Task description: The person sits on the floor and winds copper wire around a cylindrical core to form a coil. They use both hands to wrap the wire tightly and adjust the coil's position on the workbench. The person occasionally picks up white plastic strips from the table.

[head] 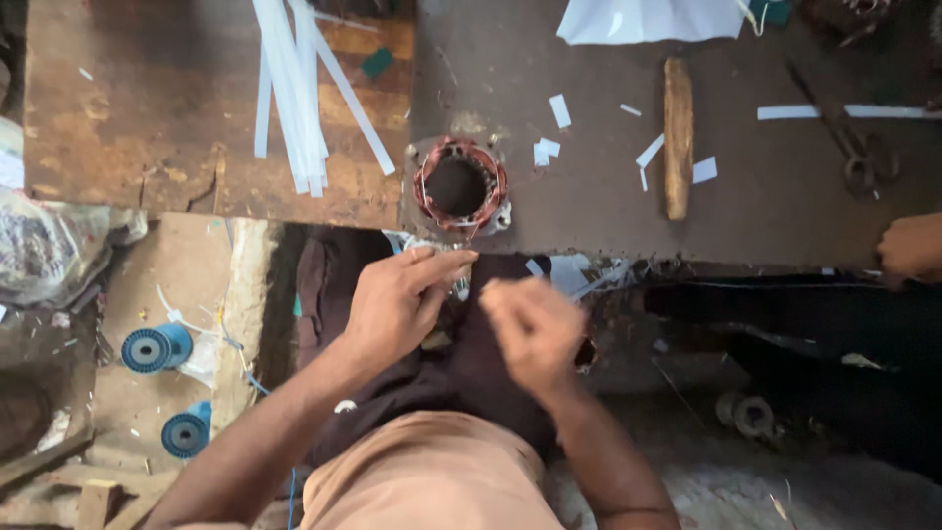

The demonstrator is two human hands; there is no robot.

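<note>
A person seated at a worn wooden desk (177, 118) works with both hands above a dark cloth (392, 393) on the lap. The left hand (397, 304) is curled, its thumb and fingers pinched toward something small and pale near the desk edge; what it grips is too small to tell. The right hand (535, 329) is blurred, its fingers bunched together, and whether it holds anything cannot be told. The two hands are near each other but apart.

On the floor at the left lie two blue spools (157, 348), one nearer than the other, beside a crumpled plastic bag (49, 245).

Just beyond the hands, at the desk's near edge, sits a motor stator (459, 185), a metal ring lined with reddish copper windings and open in the middle. White paper scraps (549, 147) are scattered to its right, near a wooden stick (677, 137) lying lengthwise. Farther right are scissors (854, 147) and a white strip. A bundle of long white strips (294, 88) fans out at the far left, and a white sheet (648, 20) lies at the far edge. Another person's hand (913, 247) rests on the right edge.
</note>
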